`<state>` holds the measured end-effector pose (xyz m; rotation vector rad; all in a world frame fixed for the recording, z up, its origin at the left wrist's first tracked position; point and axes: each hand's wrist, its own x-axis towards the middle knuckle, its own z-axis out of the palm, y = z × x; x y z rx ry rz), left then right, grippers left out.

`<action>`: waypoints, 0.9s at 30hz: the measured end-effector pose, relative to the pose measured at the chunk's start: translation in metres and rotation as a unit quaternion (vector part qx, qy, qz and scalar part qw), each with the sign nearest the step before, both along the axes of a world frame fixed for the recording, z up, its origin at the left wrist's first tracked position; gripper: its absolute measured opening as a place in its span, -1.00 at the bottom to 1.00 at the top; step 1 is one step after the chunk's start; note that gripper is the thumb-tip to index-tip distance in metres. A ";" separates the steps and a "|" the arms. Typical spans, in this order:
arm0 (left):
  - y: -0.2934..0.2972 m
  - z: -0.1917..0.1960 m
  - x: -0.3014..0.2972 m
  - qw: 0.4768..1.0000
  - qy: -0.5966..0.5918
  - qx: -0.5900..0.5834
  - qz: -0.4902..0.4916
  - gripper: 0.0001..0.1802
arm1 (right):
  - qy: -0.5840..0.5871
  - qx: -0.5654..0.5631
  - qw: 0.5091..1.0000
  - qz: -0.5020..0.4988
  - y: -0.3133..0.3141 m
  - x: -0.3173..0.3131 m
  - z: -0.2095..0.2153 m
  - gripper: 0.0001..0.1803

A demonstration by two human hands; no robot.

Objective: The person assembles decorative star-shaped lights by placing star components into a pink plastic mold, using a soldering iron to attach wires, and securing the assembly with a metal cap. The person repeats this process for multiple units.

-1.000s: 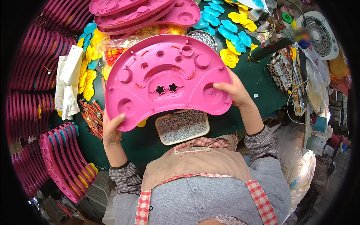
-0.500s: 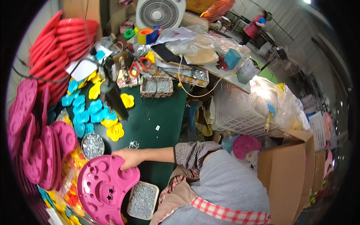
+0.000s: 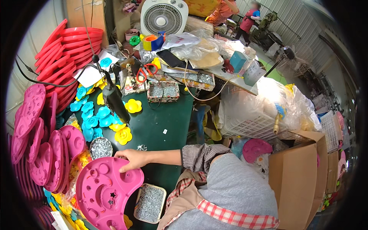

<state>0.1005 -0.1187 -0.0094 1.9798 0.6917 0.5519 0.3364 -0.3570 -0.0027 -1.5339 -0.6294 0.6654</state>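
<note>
The pink half-round tray (image 3: 104, 195) lies flat at the near left corner of the green counter (image 3: 165, 115). Its long axis runs from near left to far right, curved edge toward the person. The right hand (image 3: 132, 159) clamps the tray's far rim. Only a fingertip of the left hand (image 3: 111, 227) shows beneath the tray; its grip cannot be told. A tin of screws (image 3: 150, 203) sits just beside the tray.

A grey top (image 3: 234, 184) is worn over the trunk. Under it a shirt of small dark-and-light check is worn, and its sleeve (image 3: 199, 156) is seen rolled or pushed up, so that the forearm is left bare. A tan apron (image 3: 184, 203) is tied on in front, and it is edged with a band of red-and-white check (image 3: 237, 217). No glove, ring or watch is seen on the right hand (image 3: 132, 159).
</note>
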 end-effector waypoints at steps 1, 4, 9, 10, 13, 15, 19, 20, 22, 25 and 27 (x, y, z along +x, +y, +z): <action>0.000 0.000 0.001 1.000 -0.002 -0.004 0.002 -0.12 | 0.112 0.064 0.991 -0.017 0.002 -0.006 0.004 -0.38; 0.003 0.000 0.001 1.000 -0.006 -0.011 0.006 -0.15 | 0.263 0.167 0.950 -0.017 -0.005 -0.028 0.024 -0.39; 0.001 -0.003 0.004 1.000 -0.004 -0.031 0.005 -0.20 | -0.357 -0.076 0.930 0.048 -0.005 -0.109 -0.008 -0.54; 0.000 -0.005 0.005 0.999 -0.003 -0.035 0.002 -0.21 | -0.453 -0.034 0.890 0.044 -0.004 -0.121 -0.024 -0.51; 0.002 -0.003 0.006 0.999 -0.008 -0.042 0.004 -0.24 | -0.461 -0.064 0.884 0.053 -0.001 -0.136 -0.027 -0.42; 0.004 -0.003 0.005 0.999 -0.009 -0.048 0.010 -0.26 | -0.466 -0.071 0.880 0.060 -0.005 -0.141 -0.026 -0.39; 0.002 -0.004 0.007 0.998 -0.011 -0.061 0.013 -0.29 | -0.478 -0.097 0.865 0.113 -0.017 -0.150 -0.022 -0.36; 0.001 -0.005 0.007 0.998 -0.010 -0.065 0.015 -0.30 | -0.474 -0.097 0.868 0.113 -0.018 -0.151 -0.023 -0.38; -0.003 -0.004 0.009 0.997 -0.012 -0.072 0.016 -0.32 | -0.466 -0.096 0.872 0.117 -0.020 -0.153 -0.026 -0.41; -0.002 -0.006 0.004 0.996 -0.012 -0.081 0.023 -0.35 | -0.413 -0.063 0.906 0.064 -0.024 -0.154 -0.023 -0.49; -0.003 -0.004 0.005 0.995 -0.020 -0.092 0.027 -0.36 | -0.282 -0.012 0.959 -0.023 -0.022 -0.136 -0.029 -0.50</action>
